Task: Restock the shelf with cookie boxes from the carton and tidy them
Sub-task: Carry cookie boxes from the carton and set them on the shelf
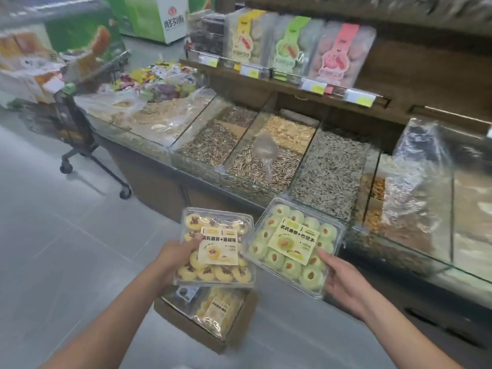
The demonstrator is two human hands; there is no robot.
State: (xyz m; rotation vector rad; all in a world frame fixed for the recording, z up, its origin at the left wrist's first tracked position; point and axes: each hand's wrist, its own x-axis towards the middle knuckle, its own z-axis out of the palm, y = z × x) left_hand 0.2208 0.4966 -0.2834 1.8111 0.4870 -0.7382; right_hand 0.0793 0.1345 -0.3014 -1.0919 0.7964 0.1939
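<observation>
My left hand (pixel 177 255) grips a clear box of yellow cookies (pixel 221 267) by its left edge, thumb on the lid. A clear box of green almond cookies (pixel 290 243) is held by my right hand (pixel 343 283) at its lower right corner. Both boxes hover side by side above the floor, in front of the counter. Below them on the floor sits the brown carton (pixel 186 328), open, with more cookie boxes (pixel 218 310) inside. Up on the wooden shelf (pixel 282 83) stand several cookie boxes (pixel 332 54) with yellow, green and pink labels.
A glass-fronted counter (pixel 202 171) holds bins of seeds and nuts, with a plastic scoop (pixel 263 153) lying in one bin. A wheeled trolley (pixel 77 134) stands at the left on the grey tiled floor. Stacked cartons and a freezer are behind it.
</observation>
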